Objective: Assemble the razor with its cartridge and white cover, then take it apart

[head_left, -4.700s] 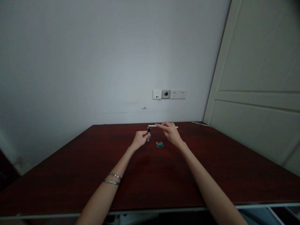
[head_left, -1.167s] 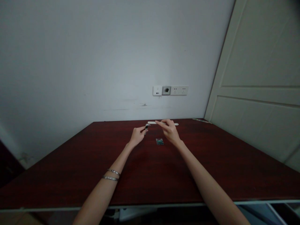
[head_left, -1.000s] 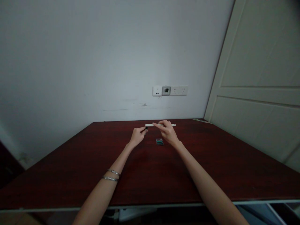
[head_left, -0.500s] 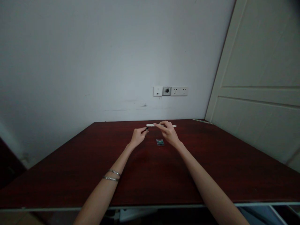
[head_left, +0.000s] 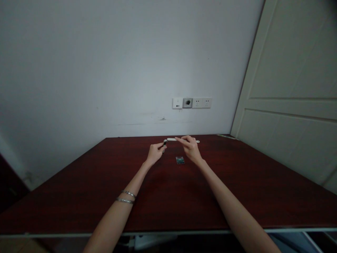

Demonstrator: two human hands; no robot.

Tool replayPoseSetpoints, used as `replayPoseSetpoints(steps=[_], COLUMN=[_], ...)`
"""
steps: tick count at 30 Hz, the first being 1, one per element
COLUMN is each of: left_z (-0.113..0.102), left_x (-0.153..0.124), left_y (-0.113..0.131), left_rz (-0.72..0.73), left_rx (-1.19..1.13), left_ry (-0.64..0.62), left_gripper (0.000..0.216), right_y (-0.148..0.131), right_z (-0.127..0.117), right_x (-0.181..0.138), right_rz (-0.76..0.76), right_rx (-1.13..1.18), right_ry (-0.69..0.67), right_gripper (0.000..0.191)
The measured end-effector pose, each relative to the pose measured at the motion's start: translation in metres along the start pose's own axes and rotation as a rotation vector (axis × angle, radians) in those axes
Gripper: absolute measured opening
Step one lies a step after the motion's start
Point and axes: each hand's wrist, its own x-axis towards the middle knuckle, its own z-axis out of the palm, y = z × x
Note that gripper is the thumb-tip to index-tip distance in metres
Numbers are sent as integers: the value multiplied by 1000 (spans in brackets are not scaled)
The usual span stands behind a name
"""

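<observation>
In my left hand (head_left: 154, 153), pinched between thumb and fingers, is a small dark piece (head_left: 164, 143) with a light, silvery top; it is too small to name. My right hand (head_left: 191, 149) is closed on a slim white stick (head_left: 171, 139) with a hole at its right end. The stick lies level, its left end close to the top of the dark piece; I cannot tell whether they touch. Below and between the hands, a small clear case (head_left: 180, 160) with something green in it rests on the table.
The dark red wooden table (head_left: 110, 182) reaches back to a pale wall. Sockets and switches (head_left: 192, 103) sit on that wall. A white panelled door (head_left: 289, 105) stands at the right. Under the table's front edge some items show dimly.
The white stick has shifted slightly right with my right hand. More of the dark piece and its light top now shows above my left fingers.
</observation>
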Motion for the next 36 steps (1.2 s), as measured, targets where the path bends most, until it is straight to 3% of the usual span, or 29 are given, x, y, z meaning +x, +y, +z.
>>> replayPoseSetpoints(steps=[6,12,18,24,31,36], left_z=[0,0,-1,0,-4,-4], left_x=[0,-1,-3,-2,-1,0], left_y=[1,1,1,5,3,2], left_rz=[7,11,13,12,7,-3], left_rx=[24,26,8,33,20,9], left_ry=[-22,-30,-45,-58,-45,-72], left_gripper=[24,25,24,23,23,22], right_y=[-3,-3,1,-3,1,-2], right_z=[0,-4,-5,1,-7,-4], right_x=[2,3,3,2,1,1], right_rz=[5,-51,-33,-85,-42,-88], right_rx=[-5,-31,-60,-64,-59,-74], right_ry=[39,-26,23,-37,28,-34], right_gripper=[44,45,46,55,51,57])
